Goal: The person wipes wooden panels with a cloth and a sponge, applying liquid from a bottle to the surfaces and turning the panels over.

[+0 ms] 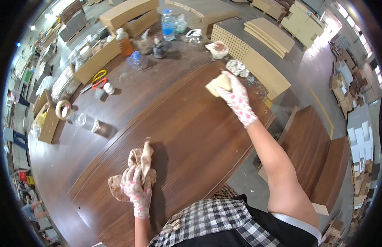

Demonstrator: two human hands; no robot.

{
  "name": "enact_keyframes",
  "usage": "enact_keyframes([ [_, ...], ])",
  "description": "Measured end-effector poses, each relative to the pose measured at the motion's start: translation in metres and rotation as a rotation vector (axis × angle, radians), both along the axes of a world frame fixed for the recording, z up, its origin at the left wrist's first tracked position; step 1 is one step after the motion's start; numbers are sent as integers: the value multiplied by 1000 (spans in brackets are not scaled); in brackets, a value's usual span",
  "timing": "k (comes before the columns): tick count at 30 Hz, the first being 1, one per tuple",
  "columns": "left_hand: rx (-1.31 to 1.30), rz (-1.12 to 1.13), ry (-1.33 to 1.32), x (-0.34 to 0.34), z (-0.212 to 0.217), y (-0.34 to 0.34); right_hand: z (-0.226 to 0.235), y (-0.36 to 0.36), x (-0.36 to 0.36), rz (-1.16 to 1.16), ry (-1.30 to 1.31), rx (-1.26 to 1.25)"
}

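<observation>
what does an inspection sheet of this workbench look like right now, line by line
surface: dark brown wood panel lying flat on a darker bench top
job's things: tan pad pressed to the panel's far end; stained cloth at the near end
clutter: orange-liquid bottle, water bottle, yellow-handled scissors, tape roll, clear jar
grippers: left hand, gloved, rests on the cloth; right hand, gloved, grips the pad
cables: nothing seen
surroundings: stacked boards, more brown panels to the right, concrete floor
</observation>
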State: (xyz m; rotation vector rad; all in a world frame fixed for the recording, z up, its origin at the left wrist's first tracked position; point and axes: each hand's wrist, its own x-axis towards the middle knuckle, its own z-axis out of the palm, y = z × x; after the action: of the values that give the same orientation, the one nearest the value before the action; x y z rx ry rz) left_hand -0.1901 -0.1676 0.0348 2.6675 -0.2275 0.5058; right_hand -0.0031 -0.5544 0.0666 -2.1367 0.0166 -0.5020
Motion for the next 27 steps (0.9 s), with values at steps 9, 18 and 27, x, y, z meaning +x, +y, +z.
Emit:
enact_keyframes([
  [9,84,-294,-24,208,6,-193,-16,-209,-127,-491,-74,415],
  [18,92,-524,-51,223,-10,-307,-50,-253,-197,-609,-50,425],
  [27,232,-819,67,168,7,-368,-41,-216,-203,-540,-13,195],
])
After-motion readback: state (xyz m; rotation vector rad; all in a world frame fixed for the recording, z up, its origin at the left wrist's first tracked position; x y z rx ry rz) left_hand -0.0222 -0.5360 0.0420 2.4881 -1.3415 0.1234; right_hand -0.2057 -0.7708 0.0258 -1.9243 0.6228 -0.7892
